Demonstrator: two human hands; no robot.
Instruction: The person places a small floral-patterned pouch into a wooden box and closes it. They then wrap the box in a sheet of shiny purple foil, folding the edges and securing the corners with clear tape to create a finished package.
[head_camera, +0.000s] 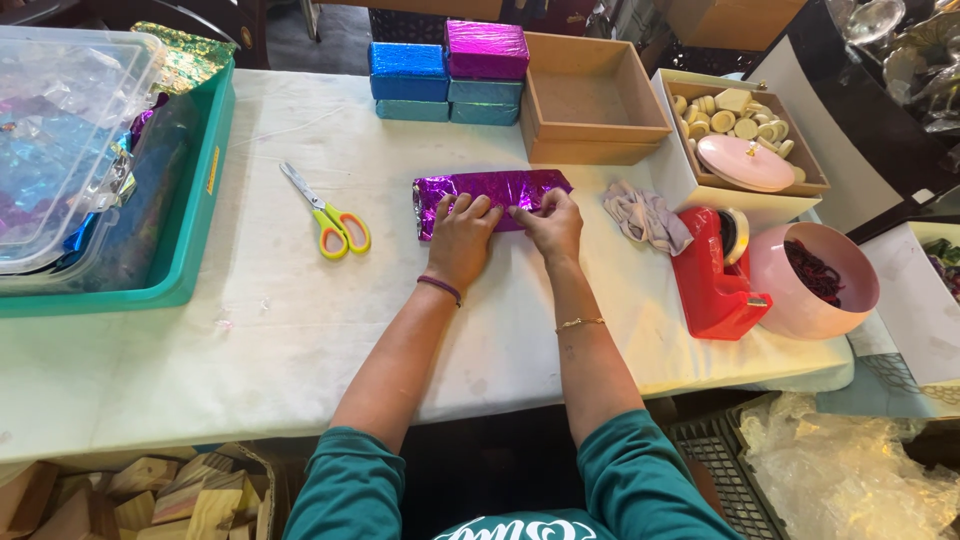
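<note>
Hands on purple foil-wrapped block (490, 195): left hand (463, 235) flat, grip open, pressing foil; right hand (550, 225) grip pinching foil edge. Scissors (328, 215) left on surface (300, 320).
</note>
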